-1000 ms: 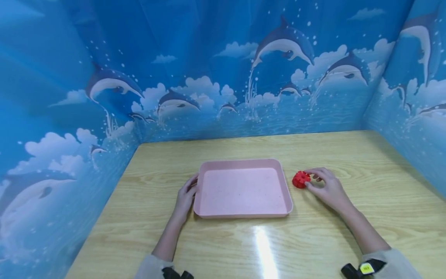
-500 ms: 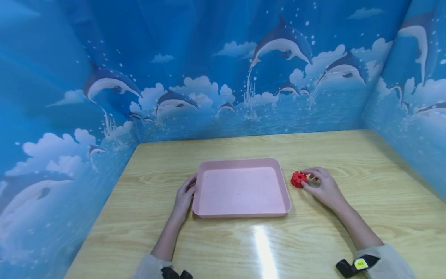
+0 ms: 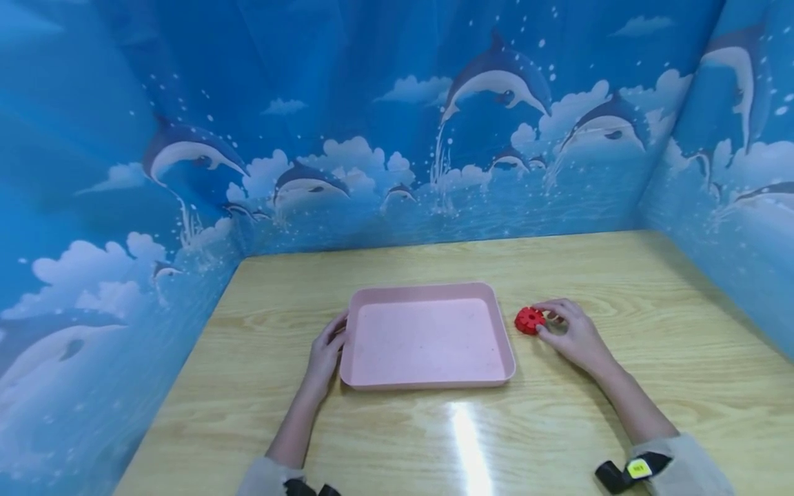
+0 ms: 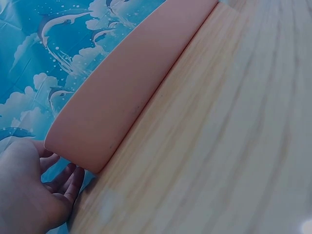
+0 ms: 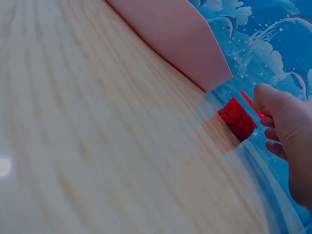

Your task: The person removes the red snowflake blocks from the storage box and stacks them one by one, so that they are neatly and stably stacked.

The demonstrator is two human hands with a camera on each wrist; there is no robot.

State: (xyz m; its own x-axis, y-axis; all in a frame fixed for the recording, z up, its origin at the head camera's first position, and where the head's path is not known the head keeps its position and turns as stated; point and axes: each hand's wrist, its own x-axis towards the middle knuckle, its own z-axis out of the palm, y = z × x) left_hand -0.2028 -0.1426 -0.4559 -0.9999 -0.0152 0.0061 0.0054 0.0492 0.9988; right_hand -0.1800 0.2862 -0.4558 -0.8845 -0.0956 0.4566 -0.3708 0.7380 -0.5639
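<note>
My right hand pinches a thin red notched disc between thumb and forefinger, with the other fingers curled behind. In the right wrist view the disc stands tilted, a small gap away from a short stack of red discs on the table. From above, the held disc overlaps the stack, which lies just right of a shallow pink tray. At the tray's left side, my left hand rests with relaxed fingers against the outer wall. The left wrist view shows those fingers by the tray's corner.
A light wood-grain table carries everything, with a bright glare streak in front of the tray. Blue curtains printed with dolphins and clouds stand along its back and both sides. Camera mounts sit on the wrists.
The right hand shifts slightly leftward; the pinched disc, off to the stack's right a second ago, now sits over it in the head view. The left hand stays at the tray.
</note>
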